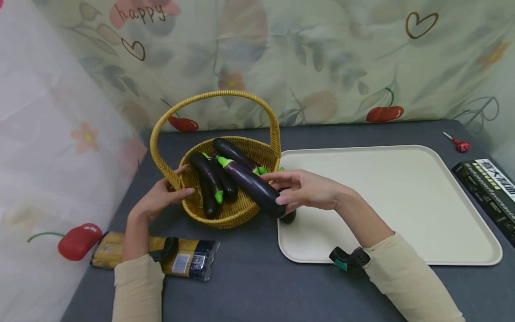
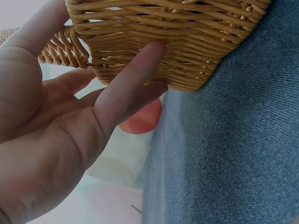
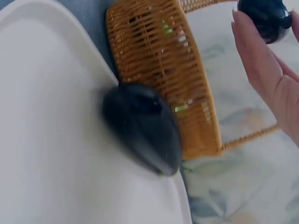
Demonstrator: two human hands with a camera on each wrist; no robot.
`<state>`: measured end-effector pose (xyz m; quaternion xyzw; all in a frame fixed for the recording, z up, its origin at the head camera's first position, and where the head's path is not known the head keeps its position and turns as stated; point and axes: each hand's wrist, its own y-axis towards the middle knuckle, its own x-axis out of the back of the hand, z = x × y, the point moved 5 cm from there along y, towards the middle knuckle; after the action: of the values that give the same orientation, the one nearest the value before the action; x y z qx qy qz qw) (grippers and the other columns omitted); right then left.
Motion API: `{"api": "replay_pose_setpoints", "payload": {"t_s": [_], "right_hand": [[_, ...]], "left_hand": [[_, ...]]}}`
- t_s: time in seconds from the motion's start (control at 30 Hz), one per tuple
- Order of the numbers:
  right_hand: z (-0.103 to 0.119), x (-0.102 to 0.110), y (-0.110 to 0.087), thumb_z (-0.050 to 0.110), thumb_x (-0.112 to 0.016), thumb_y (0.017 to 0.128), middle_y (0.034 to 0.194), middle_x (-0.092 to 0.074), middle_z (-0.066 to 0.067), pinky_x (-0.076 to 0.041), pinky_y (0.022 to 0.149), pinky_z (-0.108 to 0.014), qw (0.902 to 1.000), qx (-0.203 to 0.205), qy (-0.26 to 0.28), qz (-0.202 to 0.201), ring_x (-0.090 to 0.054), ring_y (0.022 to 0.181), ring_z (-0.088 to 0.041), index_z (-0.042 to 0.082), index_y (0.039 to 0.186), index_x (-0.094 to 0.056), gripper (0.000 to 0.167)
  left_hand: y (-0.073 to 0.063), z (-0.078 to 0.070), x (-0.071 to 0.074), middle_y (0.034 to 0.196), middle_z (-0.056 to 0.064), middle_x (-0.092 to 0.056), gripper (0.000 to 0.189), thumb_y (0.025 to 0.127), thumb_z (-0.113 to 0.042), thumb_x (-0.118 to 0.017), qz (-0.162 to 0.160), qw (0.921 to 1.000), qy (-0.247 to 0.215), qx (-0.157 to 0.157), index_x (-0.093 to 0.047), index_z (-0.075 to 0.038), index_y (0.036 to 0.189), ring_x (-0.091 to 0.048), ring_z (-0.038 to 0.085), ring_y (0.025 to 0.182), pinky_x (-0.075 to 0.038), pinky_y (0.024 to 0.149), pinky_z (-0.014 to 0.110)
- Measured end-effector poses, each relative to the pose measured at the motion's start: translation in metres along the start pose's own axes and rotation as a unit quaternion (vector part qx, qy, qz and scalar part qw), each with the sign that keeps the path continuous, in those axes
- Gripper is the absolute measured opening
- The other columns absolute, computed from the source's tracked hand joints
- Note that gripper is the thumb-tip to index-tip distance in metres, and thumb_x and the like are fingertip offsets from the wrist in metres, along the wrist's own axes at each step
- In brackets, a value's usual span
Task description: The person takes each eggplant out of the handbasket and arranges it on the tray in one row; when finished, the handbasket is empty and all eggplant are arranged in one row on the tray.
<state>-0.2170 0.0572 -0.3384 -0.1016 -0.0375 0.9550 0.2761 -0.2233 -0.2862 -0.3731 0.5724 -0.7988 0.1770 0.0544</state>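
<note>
Plainly, right hand pinching one eggplant; left hand spread against basket, four-plus others inside.

Basket sits left of centre on the table, several eggplants inside. Tray directly right of it, one loose eggplant on the tray's left edge, beside the basket. Left hand at basket's left side; right hand at its right, held eggplant over the right rim. Packet front-left of basket. Box right of tray, lollipop behind box.
</note>
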Motion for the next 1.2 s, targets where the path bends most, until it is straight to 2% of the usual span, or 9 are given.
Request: {"api": "replay_pose_setpoints", "payload": {"t_s": [0.27, 0.43, 0.6, 0.73, 0.83, 1.0, 1.1, 1.2], "right_hand": [[-0.006, 0.026, -0.036, 0.012, -0.068, 0.089, 0.132, -0.047, -0.019, -0.049, 0.085, -0.047, 0.9997, 0.020, 0.011, 0.001, -0.056, 0.111, -0.031, 0.003, 0.147, -0.033, 0.069], [-0.010, 0.045, -0.061, 0.004, -0.061, 0.092, 0.135, -0.046, -0.014, -0.049, 0.086, -0.047, 0.9983, 0.033, 0.038, -0.030, -0.055, 0.113, -0.029, 0.009, 0.146, -0.038, 0.059], [-0.015, 0.057, -0.077, -0.002, -0.055, 0.094, 0.134, -0.048, -0.010, -0.050, 0.084, -0.043, 0.9930, 0.066, 0.083, -0.052, -0.055, 0.111, -0.025, 0.015, 0.141, -0.045, 0.052], [-0.021, 0.065, -0.081, -0.003, -0.050, 0.096, 0.134, -0.050, -0.010, -0.050, 0.085, -0.042, 0.9859, 0.089, 0.129, -0.058, -0.055, 0.112, -0.023, 0.014, 0.140, -0.045, 0.048], [-0.029, 0.072, -0.080, -0.004, -0.047, 0.098, 0.133, -0.051, -0.010, -0.048, 0.088, -0.044, 0.9823, 0.087, 0.145, -0.080, -0.056, 0.113, -0.023, 0.008, 0.146, -0.033, 0.051], [-0.042, 0.084, -0.076, -0.001, -0.045, 0.100, 0.129, -0.051, -0.009, -0.046, 0.091, -0.045, 0.9722, 0.043, 0.165, -0.160, -0.058, 0.110, -0.023, -0.001, 0.150, -0.011, 0.061], [-0.047, 0.087, -0.072, 0.001, -0.047, 0.099, 0.128, -0.050, -0.011, -0.046, 0.091, -0.045, 0.9638, 0.015, 0.181, -0.195, -0.059, 0.108, -0.024, 0.000, 0.151, -0.011, 0.063], [-0.051, 0.088, -0.068, 0.000, -0.048, 0.099, 0.125, -0.051, -0.011, -0.046, 0.091, -0.045, 0.9612, 0.002, 0.188, -0.202, -0.060, 0.107, -0.025, -0.001, 0.151, -0.012, 0.064]], "left_hand": [[0.002, 0.000, 0.001, 0.134, 0.029, -0.038, 0.080, 0.094, -0.021, -0.063, 0.000, 1.0000, -0.001, 0.001, -0.011, -0.019, 0.155, -0.052, 0.034, 0.115, -0.050, 0.084, 0.031], [0.003, 0.002, 0.000, 0.131, 0.028, -0.040, 0.080, 0.094, -0.022, -0.063, 0.001, 1.0000, 0.001, 0.005, -0.012, -0.019, 0.155, -0.050, 0.035, 0.117, -0.049, 0.086, 0.031], [0.003, 0.001, -0.001, 0.128, 0.026, -0.042, 0.080, 0.094, -0.022, -0.064, -0.003, 1.0000, -0.001, 0.007, -0.014, -0.020, 0.155, -0.050, 0.035, 0.117, -0.049, 0.085, 0.031], [0.003, 0.000, 0.000, 0.131, 0.027, -0.040, 0.079, 0.094, -0.021, -0.064, -0.002, 1.0000, -0.002, 0.003, -0.014, -0.020, 0.155, -0.050, 0.035, 0.116, -0.050, 0.085, 0.031], [0.003, 0.000, 0.000, 0.140, 0.026, -0.033, 0.079, 0.094, -0.021, -0.064, 0.001, 1.0000, -0.002, -0.002, -0.013, -0.018, 0.155, -0.049, 0.036, 0.118, -0.050, 0.084, 0.031], [0.003, 0.001, 0.001, 0.149, 0.022, -0.023, 0.079, 0.094, -0.021, -0.064, 0.000, 1.0000, 0.003, -0.005, -0.013, -0.017, 0.155, -0.051, 0.033, 0.116, -0.050, 0.084, 0.030], [0.003, 0.003, 0.001, 0.144, 0.024, -0.030, 0.080, 0.094, -0.022, -0.064, -0.003, 1.0000, 0.004, -0.002, -0.013, -0.018, 0.155, -0.052, 0.032, 0.115, -0.050, 0.084, 0.030], [0.002, 0.004, 0.000, 0.140, 0.025, -0.033, 0.080, 0.094, -0.022, -0.064, -0.004, 1.0000, 0.003, 0.000, -0.013, -0.018, 0.155, -0.053, 0.033, 0.115, -0.049, 0.085, 0.031]]}}
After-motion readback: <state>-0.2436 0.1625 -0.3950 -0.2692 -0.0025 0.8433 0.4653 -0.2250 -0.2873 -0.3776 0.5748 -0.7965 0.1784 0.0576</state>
